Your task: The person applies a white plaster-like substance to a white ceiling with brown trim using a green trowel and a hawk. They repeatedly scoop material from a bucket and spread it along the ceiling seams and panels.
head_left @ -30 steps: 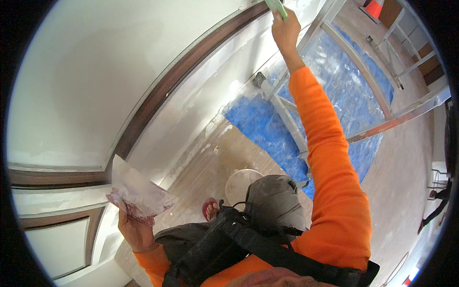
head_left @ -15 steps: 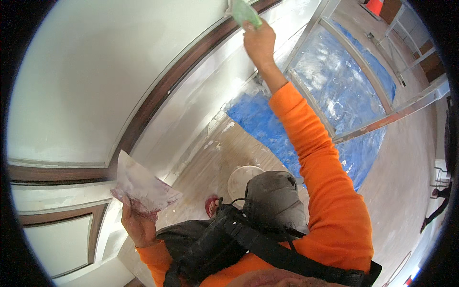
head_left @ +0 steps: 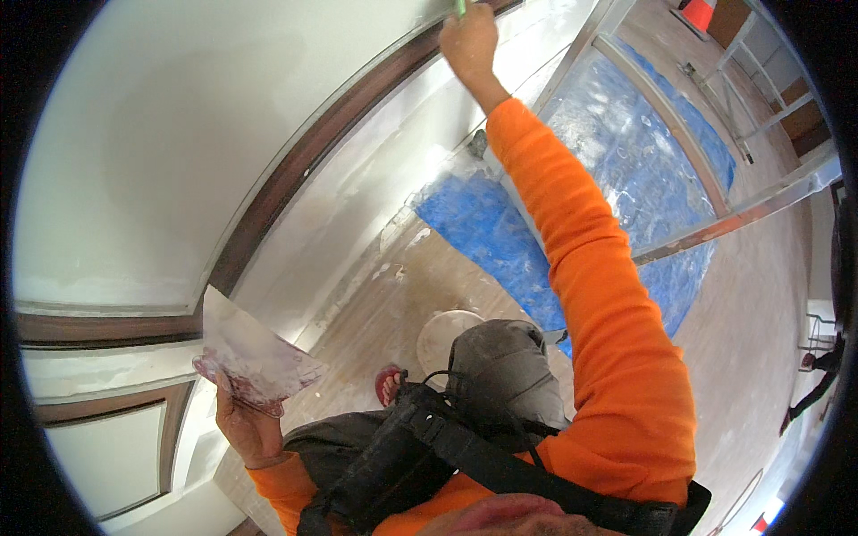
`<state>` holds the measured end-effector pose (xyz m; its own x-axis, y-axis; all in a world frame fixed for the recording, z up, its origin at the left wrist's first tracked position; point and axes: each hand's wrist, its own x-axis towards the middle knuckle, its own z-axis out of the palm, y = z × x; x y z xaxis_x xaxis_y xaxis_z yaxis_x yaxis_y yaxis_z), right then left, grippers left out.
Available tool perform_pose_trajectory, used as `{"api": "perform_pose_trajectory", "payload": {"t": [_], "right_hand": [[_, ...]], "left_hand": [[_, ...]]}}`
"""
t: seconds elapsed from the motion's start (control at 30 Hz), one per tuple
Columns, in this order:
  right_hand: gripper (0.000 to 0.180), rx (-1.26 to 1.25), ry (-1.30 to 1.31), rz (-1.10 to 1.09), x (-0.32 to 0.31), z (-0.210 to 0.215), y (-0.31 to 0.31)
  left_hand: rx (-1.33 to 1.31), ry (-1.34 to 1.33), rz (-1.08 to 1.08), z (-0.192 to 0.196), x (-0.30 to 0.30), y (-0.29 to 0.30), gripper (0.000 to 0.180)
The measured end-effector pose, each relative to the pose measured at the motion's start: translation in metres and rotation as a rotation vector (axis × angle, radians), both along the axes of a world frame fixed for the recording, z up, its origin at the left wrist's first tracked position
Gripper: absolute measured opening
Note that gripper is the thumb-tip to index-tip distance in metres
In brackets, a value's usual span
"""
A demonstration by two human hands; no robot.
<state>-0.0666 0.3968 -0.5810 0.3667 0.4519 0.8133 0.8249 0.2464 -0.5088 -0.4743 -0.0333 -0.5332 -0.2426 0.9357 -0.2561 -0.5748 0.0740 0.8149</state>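
Up at the top of the view, my right hand [head_left: 472,45] is closed around a green putty spreader [head_left: 461,8], held close to the white wall panel [head_left: 161,161]. Only a thin edge of the spreader shows; the rest is hidden by the hand or lies out of view. Low on the left, my left hand [head_left: 246,427] grips a flat putty board [head_left: 255,348] by its dark-red near side. White paste is smeared over the board, and its far corner stands in front of the brown wall moulding [head_left: 304,165].
A blue plastic sheet [head_left: 483,232], smeared white, covers part of the floor under a metal frame [head_left: 679,243] on the right. A round pale container [head_left: 435,335] stands beside my knee. At the far top right is an orange cone [head_left: 697,16].
My right hand has moved slightly up and left along the wall, and the spreader's broad face no longer shows. My left hand and the board have shifted slightly left and down in view.
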Motion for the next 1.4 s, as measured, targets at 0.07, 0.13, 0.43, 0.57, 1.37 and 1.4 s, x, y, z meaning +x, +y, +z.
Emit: {"api": "perform_pose_trajectory", "payload": {"t": [0.07,0.13,0.43,0.57,1.37,1.4], "right_hand": [[0.034,-0.189,-0.007,0.133,-0.004,0.010,-0.029],[0.027,0.200,-0.227,0.055,0.036,0.008,-0.032],[0.023,0.117,0.437,0.283,0.148,0.009,0.049],[0.025,0.097,0.391,0.386,0.147,-0.004,0.051],[0.042,0.018,-0.591,1.250,-0.043,0.004,-0.284],[0.042,-0.007,-0.601,1.229,-0.034,0.004,-0.283]], "left_hand": [[-0.015,-0.016,0.035,0.000,0.003,0.000,0.043],[-0.038,-0.018,0.033,0.002,0.003,0.002,0.043],[0.023,-0.086,-0.007,-0.002,-0.001,0.000,0.044],[0.018,-0.075,-0.104,-0.003,-0.006,0.011,0.045],[-0.090,-0.217,-0.114,-0.009,0.075,0.057,0.039],[-0.087,-0.187,-0.123,-0.010,0.075,0.062,0.039]]}}
